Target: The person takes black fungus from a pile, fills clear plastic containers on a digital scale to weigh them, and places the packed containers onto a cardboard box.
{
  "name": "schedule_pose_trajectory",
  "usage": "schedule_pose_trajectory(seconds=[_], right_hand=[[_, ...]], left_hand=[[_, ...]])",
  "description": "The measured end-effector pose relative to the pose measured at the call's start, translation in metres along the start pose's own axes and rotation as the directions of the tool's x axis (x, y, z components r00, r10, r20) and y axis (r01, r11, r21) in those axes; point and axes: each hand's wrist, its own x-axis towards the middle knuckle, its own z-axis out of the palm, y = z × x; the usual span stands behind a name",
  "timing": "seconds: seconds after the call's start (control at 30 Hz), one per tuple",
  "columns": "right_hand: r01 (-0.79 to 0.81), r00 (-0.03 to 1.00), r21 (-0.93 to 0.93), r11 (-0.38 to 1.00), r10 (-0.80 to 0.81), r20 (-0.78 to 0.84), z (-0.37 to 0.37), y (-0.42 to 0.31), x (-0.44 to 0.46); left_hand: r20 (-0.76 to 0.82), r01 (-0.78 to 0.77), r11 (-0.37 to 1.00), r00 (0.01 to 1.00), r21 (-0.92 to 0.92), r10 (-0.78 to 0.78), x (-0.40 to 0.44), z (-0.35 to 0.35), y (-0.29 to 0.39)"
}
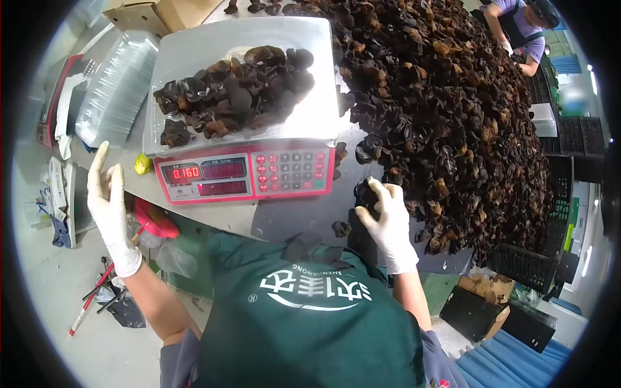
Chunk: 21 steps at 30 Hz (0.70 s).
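Dark brown wood-ear mushrooms lie spread on the steel pan of a red scale, whose display reads 0.160. My left hand, in a white glove, is raised left of the scale, fingers apart, holding nothing. My right hand, also gloved, is below the scale's right corner, with thumb and fingers curled toward a dark mushroom at the edge of a large mushroom pile. Whether the fingertips grip that mushroom is hard to make out.
Clear plastic trays are stacked left of the scale, near a small yellow object. A cardboard box is at the top. Another person works behind the pile. Black crates stand at right.
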Motion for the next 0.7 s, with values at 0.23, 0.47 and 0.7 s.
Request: schedule_pose_trajectory(seconds=[0.23,0.47,0.7], right_hand=[[0.23,0.959,-0.086,0.969,-0.241,-0.15,0.016,0.009,0.029],[0.596,0.788,0.158,0.787,-0.535,-0.306,-0.036,-0.13,0.077],[0.89,0.344,-0.258,0.376,-0.925,-0.162,0.037,-0.252,0.145]], left_hand=[[0.02,-0.105,0.994,0.994,0.014,0.104,-0.002,0.015,0.031],[-0.016,-0.012,1.0,1.0,-0.02,0.011,-0.009,0.003,0.016],[-0.006,-0.096,0.993,0.995,0.067,0.096,-0.013,-0.003,0.02]])
